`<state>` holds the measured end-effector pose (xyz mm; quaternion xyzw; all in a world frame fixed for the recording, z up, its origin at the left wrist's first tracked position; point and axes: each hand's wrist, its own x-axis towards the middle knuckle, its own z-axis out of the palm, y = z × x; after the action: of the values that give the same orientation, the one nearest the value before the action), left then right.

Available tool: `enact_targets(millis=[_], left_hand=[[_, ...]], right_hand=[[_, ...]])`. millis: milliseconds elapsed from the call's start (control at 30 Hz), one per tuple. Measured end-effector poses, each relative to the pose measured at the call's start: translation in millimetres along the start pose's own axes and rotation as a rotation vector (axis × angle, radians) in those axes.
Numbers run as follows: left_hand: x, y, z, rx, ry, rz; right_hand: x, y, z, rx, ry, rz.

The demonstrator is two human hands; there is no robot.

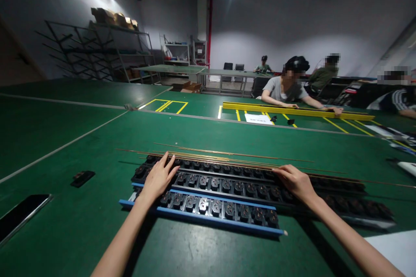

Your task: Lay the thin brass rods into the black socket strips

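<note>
Long black socket strips (238, 187) lie side by side across the green table, each with a row of black socket modules. The nearest strip has a blue-edged channel (208, 219). My left hand (159, 177) rests over the strips' left part, fingers stretched and apart, fingertips by the thin brass rods (208, 156). Further right, my right hand (296, 182) pinches with thumb and forefinger at the far strip's edge, on a thin brass rod (373, 181) running out to the right. Its other fingers are curled, and the exact grip is partly hidden.
A loose black module (82, 178) and a dark phone-like slab (24, 214) lie to the left. White paper (394, 249) is at lower right. Across the table, a person in grey (287, 88) handles a long yellow channel (297, 111). Other people sit behind.
</note>
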<state>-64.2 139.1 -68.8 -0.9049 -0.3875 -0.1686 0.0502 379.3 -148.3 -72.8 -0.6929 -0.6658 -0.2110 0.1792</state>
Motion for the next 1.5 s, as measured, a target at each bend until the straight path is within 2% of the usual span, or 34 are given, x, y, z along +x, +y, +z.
enact_targets(millis=[233,433,567,733,833,933,1067,1133,1200,1300,1500], left_hand=[[0.6,-2.9,2.6,0.013,0.009,0.011],[-0.6,-4.5,4.1,0.017,0.010,0.113],[-1.2,-5.4,7.4,0.023,0.051,0.083],[-1.2,-17.9,19.7,0.077,0.043,0.240],[0.5,-26.8,28.9,0.121,0.044,0.291],[2.4,-31.8,34.2,0.134,0.061,0.309],[3.8,-33.7,33.7,0.146,0.051,0.323],[4.7,-34.6,32.9,0.154,0.032,0.330],[6.3,-36.3,33.4,0.158,0.017,0.336],[9.2,-39.8,36.3,0.158,-0.009,0.327],[11.1,-45.8,40.7,0.200,-0.060,0.335]], right_hand=[[3.6,-3.6,-3.7,-0.063,-0.004,-0.016],[7.1,-4.9,-8.2,-0.124,-0.036,-0.051],[9.1,-7.8,-11.2,-0.156,-0.044,-0.040],[7.9,-15.6,-20.5,-0.108,-0.044,0.016],[-0.1,-12.3,-29.7,-0.076,0.014,0.108],[-21.3,13.0,-41.9,-0.075,0.148,0.282],[-75.8,80.3,-60.4,-0.202,0.352,0.702],[-107.7,113.1,-68.9,-0.257,0.339,0.811],[-134.9,135.7,-75.4,-0.258,0.236,0.807],[-158.8,149.6,-79.4,-0.244,0.161,0.776],[-162.1,158.0,-69.3,-0.236,0.076,0.732]])
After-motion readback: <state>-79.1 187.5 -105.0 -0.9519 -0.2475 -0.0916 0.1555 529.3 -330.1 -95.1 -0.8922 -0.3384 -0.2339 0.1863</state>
